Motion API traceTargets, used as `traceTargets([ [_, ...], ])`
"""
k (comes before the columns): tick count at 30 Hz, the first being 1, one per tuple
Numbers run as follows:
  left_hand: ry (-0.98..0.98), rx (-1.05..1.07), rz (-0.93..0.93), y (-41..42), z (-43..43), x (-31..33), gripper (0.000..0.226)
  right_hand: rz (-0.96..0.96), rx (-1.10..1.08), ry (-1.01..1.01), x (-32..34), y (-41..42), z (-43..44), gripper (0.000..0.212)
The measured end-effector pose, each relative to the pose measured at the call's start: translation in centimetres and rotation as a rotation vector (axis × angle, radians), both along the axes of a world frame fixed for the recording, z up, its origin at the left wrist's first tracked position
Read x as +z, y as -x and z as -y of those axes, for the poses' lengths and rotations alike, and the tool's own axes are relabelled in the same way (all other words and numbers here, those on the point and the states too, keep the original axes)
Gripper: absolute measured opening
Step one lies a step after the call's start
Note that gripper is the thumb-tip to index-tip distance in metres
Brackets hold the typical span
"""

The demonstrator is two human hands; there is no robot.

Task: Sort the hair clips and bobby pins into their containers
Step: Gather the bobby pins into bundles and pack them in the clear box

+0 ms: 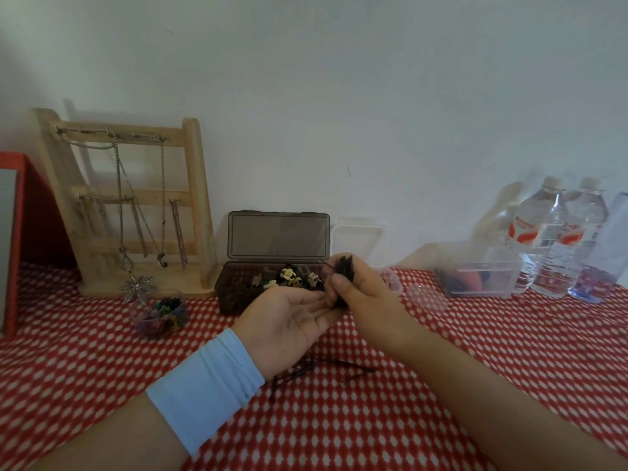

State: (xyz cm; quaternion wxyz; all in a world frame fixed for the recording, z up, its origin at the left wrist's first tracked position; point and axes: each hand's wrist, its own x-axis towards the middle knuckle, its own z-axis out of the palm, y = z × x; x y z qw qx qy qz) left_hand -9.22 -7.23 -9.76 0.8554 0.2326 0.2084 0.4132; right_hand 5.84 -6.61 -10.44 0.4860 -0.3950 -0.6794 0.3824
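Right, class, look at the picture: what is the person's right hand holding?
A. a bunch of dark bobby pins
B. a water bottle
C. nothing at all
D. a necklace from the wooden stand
A: the right hand pinches a bunch of dark bobby pins just above the palm-up left hand.

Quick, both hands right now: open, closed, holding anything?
Left hand: open, palm up, fingers straight.
Right hand: fingers curled round a bunch of dark bobby pins.
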Motion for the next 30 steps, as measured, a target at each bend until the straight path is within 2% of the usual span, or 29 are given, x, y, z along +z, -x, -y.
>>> traceTargets([
  [2, -0.036, -0.038, -0.109, 0.2, 0.0, 0.2, 0.034, 0.001, 0.002, 0.048, 0.1, 0.0, 0.0, 0.018],
  [3, -0.1, -0.054, -0.264, 0.3, 0.1, 0.7, 0.032, -0.019, 0.008, 0.084, 0.1, -0.2, -0.1, 0.018],
  [6, -0.496, -0.04, -1.023, 1.1, 0.0, 2.1, 0.024, -0.083, 0.054, 0.198, 0.1, -0.9, -0.6, 0.019],
  [7, -0.633, 0.021, -1.207, 1.5, -0.5, 2.2, 0.024, -0.109, 0.076, 0.237, 0.0, -1.0, -0.8, 0.019],
  [8, -0.745, 0.126, -1.293, 2.0, -1.0, 2.1, 0.027, -0.136, 0.1, 0.272, 0.0, -1.1, -1.0, 0.02],
  [10, -0.91, 0.329, -1.237, 2.6, -1.5, 1.7, 0.035, -0.215, 0.162, 0.333, 0.0, -1.0, -1.0, 0.02],
  [11, -0.999, 0.347, -1.189, 2.7, -1.4, 1.6, 0.039, -0.266, 0.19, 0.364, 0.1, -0.9, -1.0, 0.02],
  [13, -1.154, 0.262, -1.15, 2.4, -0.9, 1.4, 0.048, -0.342, 0.226, 0.423, 0.2, -0.8, -0.7, 0.018],
  [15, -1.227, 0.161, -1.192, 2.1, -0.7, 1.2, 0.055, -0.333, 0.248, 0.469, 0.3, -0.8, -0.5, 0.017],
  [18, -1.271, 0.109, -1.32, 2.4, -1.1, 0.8, 0.051, -0.212, 0.239, 0.503, 0.2, -0.7, -0.1, 0.018],
  [23, -1.206, 0.177, -1.197, 2.8, -1.5, 0.9, 0.043, -0.194, 0.254, 0.533, 0.6, -0.4, 0.3, 0.016],
  [26, -1.289, 0.1, -1.202, 2.6, -1.0, 0.7, 0.046, -0.202, 0.241, 0.558, 0.7, -0.5, 0.4, 0.019],
  [28, -1.366, 0.063, -1.236, 2.6, -1.0, 0.6, 0.045, -0.143, 0.233, 0.555, 0.6, -0.7, 0.3, 0.019],
  [30, -1.352, 0.083, -1.209, 3.0, -1.2, 0.7, 0.045, -0.043, 0.229, 0.53, 0.7, -1.0, 0.3, 0.016],
])
